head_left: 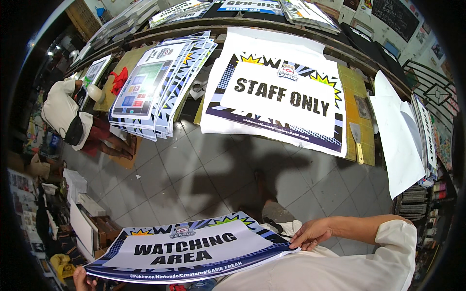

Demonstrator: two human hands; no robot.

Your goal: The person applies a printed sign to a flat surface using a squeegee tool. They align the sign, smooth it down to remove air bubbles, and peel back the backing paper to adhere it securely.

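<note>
A wide printed sign sheet (194, 245), white in the middle with a blue patterned border, is stretched between my two hands in front of my body. My left hand (83, 280) pinches its lower left corner, partly cut off by the view's edge. At the opposite end, my right hand (313, 234) grips the right corner between thumb and fingers. The sheet sags slightly and its printed face is up. Beyond it, a similar larger printed sign (281, 102) lies flat on the worktable, its near edge close to the table's front.
A scraper with a yellow handle (358, 143) lies on a yellow-green cutting mat (350, 82). To the left is a stack of printed boards (145, 92) beside a red cloth (119, 80). White sheets (395, 131) hang at the right. Another person (70, 111) bends over the far left.
</note>
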